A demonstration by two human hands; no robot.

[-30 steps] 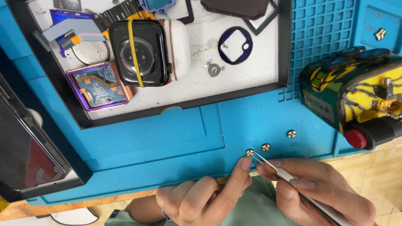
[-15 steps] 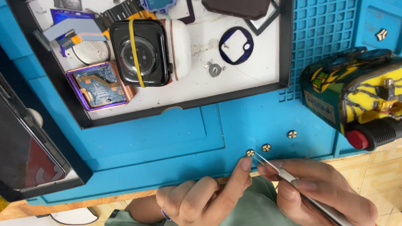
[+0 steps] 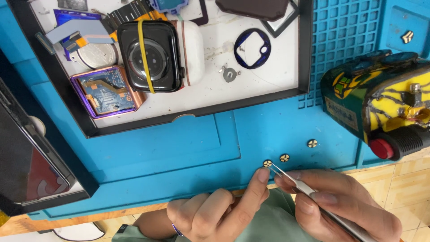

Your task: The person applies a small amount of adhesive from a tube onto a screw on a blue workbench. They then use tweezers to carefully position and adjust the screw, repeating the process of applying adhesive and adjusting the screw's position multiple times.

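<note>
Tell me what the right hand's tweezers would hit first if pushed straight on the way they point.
The right hand aims its tweezers up and left, tips right at the nearest small round disc on the blue mat. That disc comes first; whether they already touch, I cannot tell.

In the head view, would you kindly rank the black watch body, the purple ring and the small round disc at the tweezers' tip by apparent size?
1. Black watch body
2. Purple ring
3. Small round disc, clearly the smallest

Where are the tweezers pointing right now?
In the head view, the tweezers in the right hand touch the leftmost of three small round discs on the blue mat, beside the left hand's forefinger.
</note>
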